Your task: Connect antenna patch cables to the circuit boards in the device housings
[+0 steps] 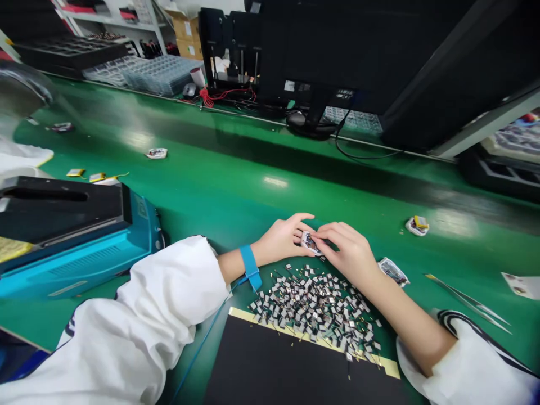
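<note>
My left hand (283, 241), with a blue wrist strap (251, 265) behind it, grips a small white casing with electronics inside (310, 243) by its left edge. The fingertips of my right hand (343, 247) are pinched together at the casing's inner face; whatever sits between them is too small to name. Just below both hands spreads a heap of small silver parts with short black leads (316, 304). A similar white casing (393, 271) lies on the table beside my right wrist.
Tweezers (468, 301) lie at the right, and a casing with a yellow battery (417, 225) rests farther back. A black mat (295, 371) lies in front. At left stands a blue machine (84, 253); a monitor (358, 56) rises behind.
</note>
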Demonstrator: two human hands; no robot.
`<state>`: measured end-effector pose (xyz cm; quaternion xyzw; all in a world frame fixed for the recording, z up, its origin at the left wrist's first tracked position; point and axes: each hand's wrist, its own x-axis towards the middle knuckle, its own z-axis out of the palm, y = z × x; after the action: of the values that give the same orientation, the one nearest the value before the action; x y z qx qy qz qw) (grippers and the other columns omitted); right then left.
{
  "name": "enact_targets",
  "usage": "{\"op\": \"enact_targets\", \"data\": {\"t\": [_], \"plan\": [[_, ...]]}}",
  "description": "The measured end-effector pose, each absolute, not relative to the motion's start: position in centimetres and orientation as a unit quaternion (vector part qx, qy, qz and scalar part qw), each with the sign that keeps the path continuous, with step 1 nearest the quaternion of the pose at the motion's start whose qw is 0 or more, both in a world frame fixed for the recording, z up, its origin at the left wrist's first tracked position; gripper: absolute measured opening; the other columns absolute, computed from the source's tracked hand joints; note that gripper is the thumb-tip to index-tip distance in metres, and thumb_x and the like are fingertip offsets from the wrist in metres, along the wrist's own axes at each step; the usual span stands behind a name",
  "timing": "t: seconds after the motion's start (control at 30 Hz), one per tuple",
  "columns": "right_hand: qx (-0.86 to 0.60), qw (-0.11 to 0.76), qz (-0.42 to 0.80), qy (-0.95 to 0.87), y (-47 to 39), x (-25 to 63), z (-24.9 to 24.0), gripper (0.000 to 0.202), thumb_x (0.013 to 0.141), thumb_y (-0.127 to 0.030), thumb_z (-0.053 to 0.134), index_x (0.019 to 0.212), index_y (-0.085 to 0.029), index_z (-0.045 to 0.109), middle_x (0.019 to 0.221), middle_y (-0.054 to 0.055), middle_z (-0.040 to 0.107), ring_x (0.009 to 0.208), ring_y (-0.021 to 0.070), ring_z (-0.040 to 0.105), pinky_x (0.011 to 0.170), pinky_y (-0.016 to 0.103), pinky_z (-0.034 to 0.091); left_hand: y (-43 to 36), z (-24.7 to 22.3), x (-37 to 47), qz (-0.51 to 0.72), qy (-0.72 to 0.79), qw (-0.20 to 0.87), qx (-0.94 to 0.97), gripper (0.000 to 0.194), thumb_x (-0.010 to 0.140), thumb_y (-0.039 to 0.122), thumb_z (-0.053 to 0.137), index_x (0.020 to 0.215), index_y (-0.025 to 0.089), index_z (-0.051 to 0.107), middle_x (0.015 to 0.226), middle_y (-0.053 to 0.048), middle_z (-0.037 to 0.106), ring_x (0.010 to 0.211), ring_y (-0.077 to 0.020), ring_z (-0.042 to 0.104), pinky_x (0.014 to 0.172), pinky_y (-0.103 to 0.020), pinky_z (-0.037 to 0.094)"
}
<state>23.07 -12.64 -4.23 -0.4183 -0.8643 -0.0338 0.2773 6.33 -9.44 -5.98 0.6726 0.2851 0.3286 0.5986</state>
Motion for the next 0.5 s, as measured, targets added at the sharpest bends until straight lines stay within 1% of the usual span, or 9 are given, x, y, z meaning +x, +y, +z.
{"op": "enact_targets", "data": {"t": [0.13,0.23,0.33,0.4,0.5], "plan": [[-0.417,0.254,-0.064,-0.870,-12.4,23.0,-4.1,0.008,0.080,-0.019,0.051,0.076,-0.015,0.056,0.075,0.004,0.059,0.068,0.0135,0.051,0.063,0.026,0.043,-9.3,-6.1,6.4,0.314,0.294,0.611,0.665,0.068,0.053,0.008,0.073,0.111,0.015,0.039,0.092,-0.007,0.060,0.079,-0.0133,0.061,0.071,-0.025,0.052],[-0.398,0.187,-0.089,-0.894,-11.9,22.8,-3.2,0.013,0.081,-0.020,0.049,0.071,-0.013,0.056,0.071,0.004,0.057,0.066,0.0140,0.049,0.063,0.026,0.041,-9.2,-6.0,6.3,0.314,0.295,0.608,0.667,0.066,0.053,0.008,0.073,0.110,0.014,0.040,0.091,-0.007,0.060,0.078,-0.0127,0.061,0.071,-0.025,0.051],[-0.346,0.112,-0.156,-0.918,-11.6,22.5,-2.1,0.020,0.082,-0.022,0.046,0.067,-0.012,0.056,0.066,0.005,0.054,0.064,0.0151,0.046,0.061,0.027,0.039,-9.1,-5.8,6.3,0.315,0.295,0.600,0.673,0.064,0.052,0.008,0.073,0.108,0.014,0.042,0.089,-0.005,0.060,0.075,-0.0115,0.060,0.070,-0.025,0.051],[-0.293,0.083,-0.192,-0.933,-11.4,22.3,-1.6,0.023,0.083,-0.021,0.044,0.066,-0.012,0.056,0.064,0.005,0.052,0.062,0.0150,0.044,0.058,0.027,0.037,-9.0,-5.9,6.2,0.313,0.297,0.597,0.676,0.062,0.052,0.008,0.073,0.106,0.014,0.045,0.085,-0.003,0.060,0.073,-0.0111,0.060,0.068,-0.024,0.051],[-0.246,0.051,-0.183,-0.950,-11.1,22.1,-1.2,0.023,0.084,-0.017,0.042,0.069,-0.013,0.058,0.065,0.004,0.052,0.063,0.0146,0.045,0.058,0.026,0.036,-9.0,-6.0,6.3,0.305,0.300,0.589,0.686,0.060,0.051,0.012,0.074,0.104,0.015,0.047,0.084,-0.003,0.061,0.070,-0.0114,0.061,0.067,-0.024,0.052]]}}
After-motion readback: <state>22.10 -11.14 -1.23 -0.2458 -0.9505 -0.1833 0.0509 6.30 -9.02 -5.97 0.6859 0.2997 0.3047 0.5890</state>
